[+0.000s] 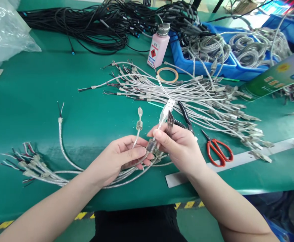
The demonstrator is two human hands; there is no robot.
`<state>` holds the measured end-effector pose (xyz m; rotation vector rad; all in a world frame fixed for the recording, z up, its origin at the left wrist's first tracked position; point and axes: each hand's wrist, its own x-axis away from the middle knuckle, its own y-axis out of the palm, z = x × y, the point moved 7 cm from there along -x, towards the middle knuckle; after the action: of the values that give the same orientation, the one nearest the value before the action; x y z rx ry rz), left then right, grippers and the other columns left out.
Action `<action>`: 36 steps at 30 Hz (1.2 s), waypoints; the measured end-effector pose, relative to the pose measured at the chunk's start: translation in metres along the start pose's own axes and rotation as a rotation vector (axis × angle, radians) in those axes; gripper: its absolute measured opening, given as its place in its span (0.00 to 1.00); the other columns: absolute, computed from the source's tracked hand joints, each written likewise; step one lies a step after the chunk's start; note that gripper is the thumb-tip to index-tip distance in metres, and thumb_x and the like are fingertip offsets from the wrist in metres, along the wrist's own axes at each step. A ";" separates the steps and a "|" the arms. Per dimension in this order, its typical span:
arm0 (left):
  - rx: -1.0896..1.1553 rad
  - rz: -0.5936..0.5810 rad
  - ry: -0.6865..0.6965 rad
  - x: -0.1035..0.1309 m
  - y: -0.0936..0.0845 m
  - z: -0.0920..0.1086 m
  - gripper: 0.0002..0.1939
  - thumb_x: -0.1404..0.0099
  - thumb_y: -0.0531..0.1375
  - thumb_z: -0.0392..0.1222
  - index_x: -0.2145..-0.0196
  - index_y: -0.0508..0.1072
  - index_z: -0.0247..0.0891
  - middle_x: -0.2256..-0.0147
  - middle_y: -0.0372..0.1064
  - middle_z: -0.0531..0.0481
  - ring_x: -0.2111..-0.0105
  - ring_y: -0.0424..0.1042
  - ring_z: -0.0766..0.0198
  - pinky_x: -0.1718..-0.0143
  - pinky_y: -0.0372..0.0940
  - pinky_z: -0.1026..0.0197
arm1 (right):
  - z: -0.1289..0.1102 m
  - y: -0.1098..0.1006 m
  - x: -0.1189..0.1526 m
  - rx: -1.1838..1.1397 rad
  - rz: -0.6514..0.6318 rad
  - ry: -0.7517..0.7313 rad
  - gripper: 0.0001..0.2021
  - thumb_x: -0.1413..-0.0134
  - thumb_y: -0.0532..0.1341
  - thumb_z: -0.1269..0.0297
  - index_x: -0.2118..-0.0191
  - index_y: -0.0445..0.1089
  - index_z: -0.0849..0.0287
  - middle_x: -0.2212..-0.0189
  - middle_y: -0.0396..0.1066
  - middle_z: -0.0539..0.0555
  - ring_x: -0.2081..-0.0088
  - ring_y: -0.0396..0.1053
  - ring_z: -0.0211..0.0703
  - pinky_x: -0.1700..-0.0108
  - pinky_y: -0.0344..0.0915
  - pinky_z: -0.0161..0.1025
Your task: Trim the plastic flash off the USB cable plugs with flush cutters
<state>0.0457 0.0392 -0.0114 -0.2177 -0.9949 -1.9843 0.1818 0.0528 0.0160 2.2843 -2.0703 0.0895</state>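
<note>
My left hand is closed round several clear-grey cables, its thumb and fingertips beside a ferrite bead. A second, smaller cable end with a bead sticks up above that hand. My right hand pinches a cable just below its silver USB plug, which points up and away. A dark translucent clip-like piece shows at its index finger. Below and left of the hands, the cables end in a bundle of stripped wires, and one cable end curves up separately.
Behind lies a pile of white cables, with tape, a pink bottle, black cables and blue bins. Black-handled pliers, red scissors, a steel ruler and a green can are at right.
</note>
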 end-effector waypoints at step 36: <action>0.225 0.229 0.319 0.007 -0.021 0.027 0.08 0.33 0.61 0.42 0.61 0.75 0.34 0.81 0.60 0.55 0.83 0.53 0.73 0.84 0.52 0.71 | -0.001 -0.045 -0.030 0.878 0.177 -0.296 0.22 0.42 0.50 0.72 0.44 0.68 0.67 0.65 0.76 0.57 0.71 0.70 0.40 0.66 0.68 0.35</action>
<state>0.0199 0.0603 -0.0020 0.1036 -0.9303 -1.6225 0.2236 0.0867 0.0147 2.6367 -2.7828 0.8816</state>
